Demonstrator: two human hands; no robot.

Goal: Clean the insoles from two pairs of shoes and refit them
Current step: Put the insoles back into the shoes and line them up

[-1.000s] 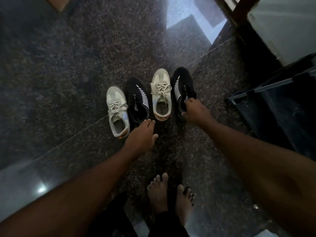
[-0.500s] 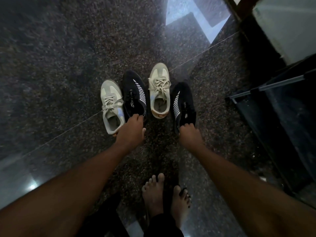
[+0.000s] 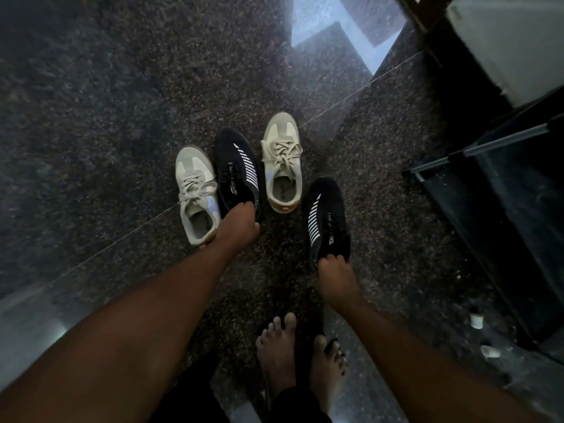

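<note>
a: where are the edges, and how much room do we have?

b: we stand barefoot, our feet (image 3: 279, 352) at six o'clock on a speckled dark floor (image 3: 122, 102). a dark unit with a metal rail (image 3: 503, 209) walls off three o'clock. a thin seam in the floor runs from eight o'clock up to one. from nine round to twelve the floor lies open.

a: and the shoes?

b: three stand side by side just past our left hand, toes to twelve: a pale laced shoe (image 3: 195, 184) at eleven, the far black shoe (image 3: 236, 166) against its side, a second pale shoe (image 3: 282, 160) at twelve. the near black shoe (image 3: 328, 215) sits at one o'clock, closer to us, its toe beside the second pale shoe's heel.

a: what are our fingers doing?

b: our left hand (image 3: 239, 227) curls its fingers over the heel rim of the far black shoe, a narrow grip. our right hand (image 3: 335, 273) hooks its fingers (image 3: 331, 257) over the heel rim of the near black shoe, closed on it likewise.

a: insoles?

b: the black pair's are hidden under our hands, so we cannot tell.
</note>
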